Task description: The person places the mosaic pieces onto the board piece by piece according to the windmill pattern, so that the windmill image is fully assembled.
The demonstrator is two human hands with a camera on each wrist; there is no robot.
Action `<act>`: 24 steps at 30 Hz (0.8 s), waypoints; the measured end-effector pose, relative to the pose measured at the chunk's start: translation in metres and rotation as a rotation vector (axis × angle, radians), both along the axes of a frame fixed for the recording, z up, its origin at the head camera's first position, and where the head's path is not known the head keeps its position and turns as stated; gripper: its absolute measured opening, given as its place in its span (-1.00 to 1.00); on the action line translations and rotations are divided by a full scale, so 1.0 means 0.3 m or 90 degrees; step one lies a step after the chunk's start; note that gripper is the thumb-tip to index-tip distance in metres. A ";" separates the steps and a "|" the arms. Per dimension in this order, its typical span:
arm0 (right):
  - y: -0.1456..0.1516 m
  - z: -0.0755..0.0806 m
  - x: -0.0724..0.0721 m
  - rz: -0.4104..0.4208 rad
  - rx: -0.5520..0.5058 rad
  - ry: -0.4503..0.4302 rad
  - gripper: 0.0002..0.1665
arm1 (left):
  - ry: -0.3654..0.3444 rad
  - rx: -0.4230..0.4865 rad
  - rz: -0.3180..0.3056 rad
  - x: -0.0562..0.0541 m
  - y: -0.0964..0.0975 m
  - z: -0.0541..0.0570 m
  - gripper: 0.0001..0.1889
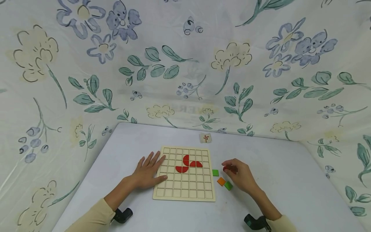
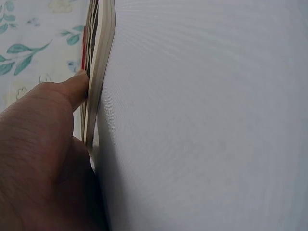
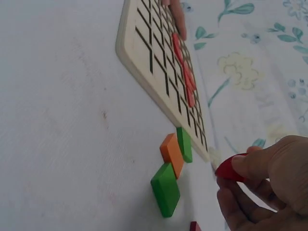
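A square wooden grid board (image 1: 184, 195) lies on the white table, with several red quarter-round tiles (image 1: 182, 169) set in cells near its middle. My left hand (image 1: 146, 175) rests on the board's left edge with its fingers spread; in the left wrist view its thumb (image 2: 77, 89) touches the board's side. Right of the board, my right hand (image 1: 242, 176) pinches a red curved-edged tile (image 3: 230, 168) between thumb and fingers, raised above the table. Part of another red tile (image 3: 194, 226) shows at the bottom of the right wrist view.
Between board and right hand lie an orange tile (image 1: 221, 181), a green tile (image 1: 215, 173) and another green tile (image 1: 228, 186). Behind the board is a small card (image 1: 205, 138) with a red pattern on a grid. A flower-print sheet (image 1: 185, 64) hangs behind the table (image 1: 139, 212).
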State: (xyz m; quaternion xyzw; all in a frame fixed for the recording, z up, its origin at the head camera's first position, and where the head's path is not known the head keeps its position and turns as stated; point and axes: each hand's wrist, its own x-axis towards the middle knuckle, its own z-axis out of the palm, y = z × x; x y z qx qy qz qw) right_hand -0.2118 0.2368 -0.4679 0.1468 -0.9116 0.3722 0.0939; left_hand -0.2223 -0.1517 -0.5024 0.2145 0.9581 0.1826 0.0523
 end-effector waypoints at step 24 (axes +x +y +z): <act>-0.151 -0.006 -0.035 0.047 -0.089 -0.028 -0.67 | -0.012 -0.025 0.011 -0.001 0.002 0.006 -0.06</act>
